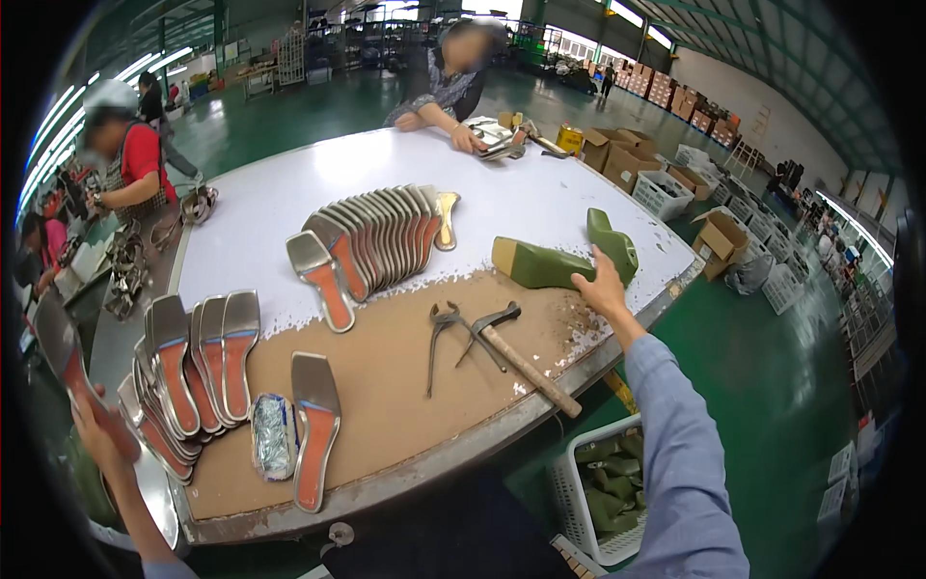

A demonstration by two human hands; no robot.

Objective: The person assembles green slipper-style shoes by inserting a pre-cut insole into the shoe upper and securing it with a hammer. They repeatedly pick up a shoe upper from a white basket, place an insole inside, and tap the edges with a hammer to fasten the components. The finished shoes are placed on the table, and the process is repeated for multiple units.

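Note:
At the far left, my left hand (101, 434) is closed around a shoe insole (66, 343) with a grey front and an orange-red back, held upright at the table's edge. To the right, my right hand (608, 291) reaches over the table with thumb and forefinger spread, touching two green shoe lasts. One last (545, 265) lies lengthwise with a tan end to the left; the other last (615, 246) lies beside it. My remaining right fingers are partly hidden. Nearest my left hand stand overlapping insoles (172, 352); one single insole (314, 429) lies near the front.
Pincers (444, 333), a second pair of pincers (490, 323) and a wooden-handled hammer (531, 372) lie mid-table. A foil-wrapped block (274, 439) and a fanned insole row (376, 236) lie left. A basket (579, 516) of green lasts stands below. Across, a person's hand (470, 140) touches stacked pieces.

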